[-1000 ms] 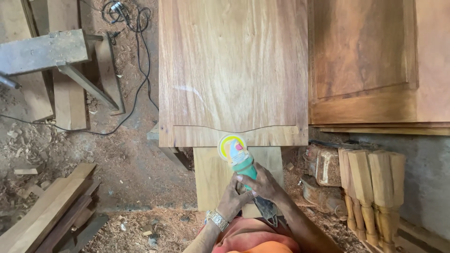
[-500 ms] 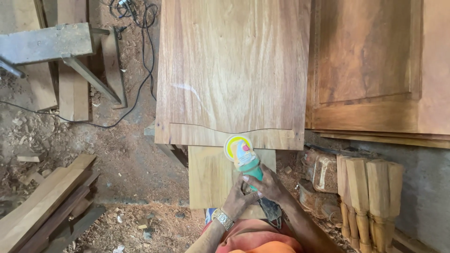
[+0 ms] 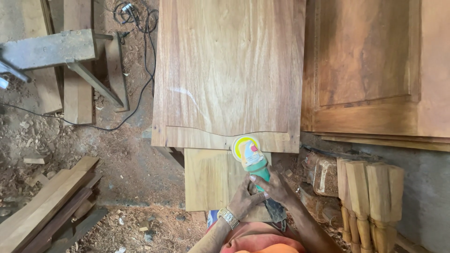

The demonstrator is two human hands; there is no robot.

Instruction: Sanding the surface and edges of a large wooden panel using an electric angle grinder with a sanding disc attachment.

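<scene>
Both my hands hold a green hand grinder [image 3: 253, 160] with a round yellow disc at its front. My left hand [image 3: 243, 200] wraps the rear of its body from the left, a metal watch on that wrist. My right hand [image 3: 276, 188] grips the body from the right. The disc sits at the near edge of a large brown wooden panel [image 3: 225, 70], where a curved line is cut or drawn. A lighter, smaller board [image 3: 206, 180] lies under the tool, below the panel's edge.
A framed wooden door panel [image 3: 375, 70] lies to the right. Turned wooden legs [image 3: 370, 197] stand at the lower right. Planks [image 3: 47, 206] are stacked at the lower left, a wooden trestle [image 3: 61, 51] and black cable [image 3: 136, 93] at the upper left. Sawdust covers the floor.
The view has shifted a little; the grinder stays at the panel's near edge in both hands, its disc moved slightly right along the edge.
</scene>
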